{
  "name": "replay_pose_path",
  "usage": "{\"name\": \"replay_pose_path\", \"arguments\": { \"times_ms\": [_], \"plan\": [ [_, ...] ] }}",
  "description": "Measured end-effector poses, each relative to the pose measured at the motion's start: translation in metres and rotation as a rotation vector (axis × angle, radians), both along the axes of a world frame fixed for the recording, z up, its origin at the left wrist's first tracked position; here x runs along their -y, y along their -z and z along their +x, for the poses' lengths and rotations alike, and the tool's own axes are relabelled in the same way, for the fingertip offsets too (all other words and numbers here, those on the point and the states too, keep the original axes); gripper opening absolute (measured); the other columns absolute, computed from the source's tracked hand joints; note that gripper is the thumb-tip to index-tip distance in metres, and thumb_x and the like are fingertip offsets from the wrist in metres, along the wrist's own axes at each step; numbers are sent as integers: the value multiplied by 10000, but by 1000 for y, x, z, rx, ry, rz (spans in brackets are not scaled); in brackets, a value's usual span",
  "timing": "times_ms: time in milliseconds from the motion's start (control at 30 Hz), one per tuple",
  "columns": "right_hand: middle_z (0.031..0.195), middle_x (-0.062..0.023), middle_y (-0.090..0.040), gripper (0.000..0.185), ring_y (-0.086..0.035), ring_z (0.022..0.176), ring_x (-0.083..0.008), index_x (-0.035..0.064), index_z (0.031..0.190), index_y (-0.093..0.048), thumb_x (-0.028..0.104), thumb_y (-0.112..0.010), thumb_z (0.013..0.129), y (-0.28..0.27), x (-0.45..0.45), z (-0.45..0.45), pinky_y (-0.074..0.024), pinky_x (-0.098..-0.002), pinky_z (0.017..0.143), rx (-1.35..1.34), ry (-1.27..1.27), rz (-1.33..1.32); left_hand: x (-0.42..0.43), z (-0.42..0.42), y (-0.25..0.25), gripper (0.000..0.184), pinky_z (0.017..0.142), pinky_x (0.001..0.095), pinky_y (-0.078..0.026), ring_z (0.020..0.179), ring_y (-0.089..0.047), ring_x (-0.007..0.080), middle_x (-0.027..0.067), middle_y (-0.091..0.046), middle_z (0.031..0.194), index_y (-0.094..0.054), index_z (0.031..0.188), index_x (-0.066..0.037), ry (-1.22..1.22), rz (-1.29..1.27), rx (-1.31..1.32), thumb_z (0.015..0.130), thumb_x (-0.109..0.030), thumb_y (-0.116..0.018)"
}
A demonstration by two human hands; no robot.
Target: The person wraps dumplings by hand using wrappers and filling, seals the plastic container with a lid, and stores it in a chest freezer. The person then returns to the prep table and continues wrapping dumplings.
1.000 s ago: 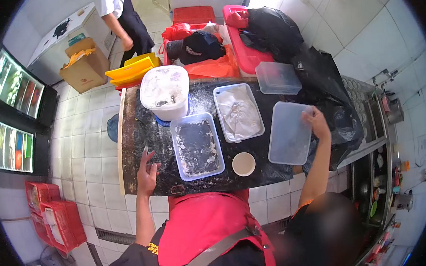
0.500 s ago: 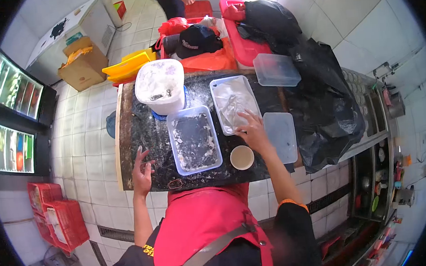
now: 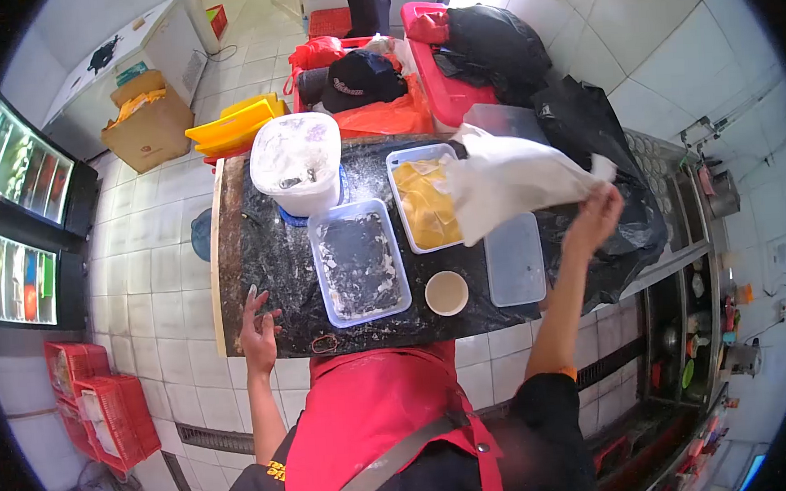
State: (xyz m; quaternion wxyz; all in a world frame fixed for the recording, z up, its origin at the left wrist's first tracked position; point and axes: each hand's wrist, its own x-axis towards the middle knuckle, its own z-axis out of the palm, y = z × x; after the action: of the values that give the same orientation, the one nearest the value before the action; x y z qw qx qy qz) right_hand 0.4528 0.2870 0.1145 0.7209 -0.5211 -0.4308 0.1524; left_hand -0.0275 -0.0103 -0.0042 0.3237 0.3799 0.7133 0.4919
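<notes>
A: Right hand (image 3: 596, 215)?
B: Fingers clamped on the white cloth (image 3: 515, 179), raised at the counter's (image 3: 267, 244) two o'clock, overlapping in view the tub (image 3: 436, 248) of yellow sheets (image 3: 428, 207).
A: Left hand (image 3: 259, 335)?
B: Eight o'clock, near edge, fingers apart.
A: Nearest thing?
B: The floured tub (image 3: 370, 317), at its two o'clock. Clear lid (image 3: 514, 265) lies near four.

My right hand (image 3: 600, 215): I pinch one end of a thin white cloth (image 3: 515, 179), billowed out above the dark worktop (image 3: 290, 299).
My left hand (image 3: 258, 336): fingers loosely parted, near the worktop's left end.
Flat yellow pieces (image 3: 429, 209): lying in a rectangular translucent plastic tub (image 3: 438, 246).
Round cream cup (image 3: 446, 293): between a rectangular flour-dusted plastic container (image 3: 372, 316) and a flat translucent lid (image 3: 514, 260).
</notes>
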Motion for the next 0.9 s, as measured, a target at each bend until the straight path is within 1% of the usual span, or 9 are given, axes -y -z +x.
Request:
{"name": "replay_pose_path", "arguments": {
  "times_ms": [67,200,233,333,533,567,633,733,900],
  "plan": [
    [1073,-74,-562,244,-527,965,-134,-14,1129,-526,213,-528,1040,-4,26,40,-464,-287,857,90,90,70,-5,0,4,523,718,249,-549,996,-657,161,78,-541,1398,-337,1517,-103,10,-10,20,1011,-53,-460],
    [1036,-144,-594,254,-596,959,-288,-15,1146,-540,212,-516,1035,11,108,67,-472,-360,886,858,288,-137,-17,0,23,527,718,248,-535,980,-655,154,71,-561,1377,-357,1512,-123,24,15,67,1003,-45,-473],
    [1028,-185,-604,229,-586,999,-365,-22,1142,-565,162,-510,1018,20,127,58,-469,-400,897,792,219,-295,-24,-2,28,527,718,248,-535,980,-655,154,71,-561,1377,-357,1512,-123,19,56,73,1003,-45,-473],
    [1032,-187,-613,165,-588,982,-379,3,1077,-614,29,-551,927,75,153,55,-446,-450,919,1183,-19,-300,-34,-1,36,519,746,257,-526,979,-652,150,89,-587,1346,-399,1489,-114,66,15,55,987,-12,-483],
    [904,-120,-690,240,-605,936,-379,115,943,-734,39,-622,745,184,171,85,-447,-496,900,1261,-168,-542,-79,-1,30,505,845,295,-508,1018,-646,173,113,-606,1320,-444,1457,-77,162,91,-107,963,14,-501],
    [905,-127,-690,277,-612,896,-375,90,889,-731,1,-578,677,184,169,84,-449,-492,872,1347,-84,-579,-73,0,26,502,865,303,-502,1027,-646,181,118,-604,1323,-448,1452,-69,164,93,-117,960,14,-499],
    [899,-163,-681,255,-615,878,-375,35,857,-685,-53,-534,671,128,149,47,-467,-468,804,1020,-18,-701,-71,6,10,492,868,302,-500,1038,-645,184,121,-606,1320,-456,1445,-65,149,61,-42,960,7,-500],
    [1023,-182,-653,184,-587,1049,-372,16,1008,-641,49,-603,831,98,113,2,-458,-448,914,729,-133,-543,-55,6,21,476,865,292,-496,1062,-639,183,120,-606,1318,-466,1435,-60,105,58,20,963,-10,-500],
    [1083,-194,-660,252,-610,1042,-391,37,1140,-606,119,-567,905,112,20,-85,-474,-460,932,793,-296,-335,-33,10,25,465,865,284,-496,1075,-636,183,105,-606,1316,-466,1430,-60,47,56,48,967,-33,-509]
  ]
}}
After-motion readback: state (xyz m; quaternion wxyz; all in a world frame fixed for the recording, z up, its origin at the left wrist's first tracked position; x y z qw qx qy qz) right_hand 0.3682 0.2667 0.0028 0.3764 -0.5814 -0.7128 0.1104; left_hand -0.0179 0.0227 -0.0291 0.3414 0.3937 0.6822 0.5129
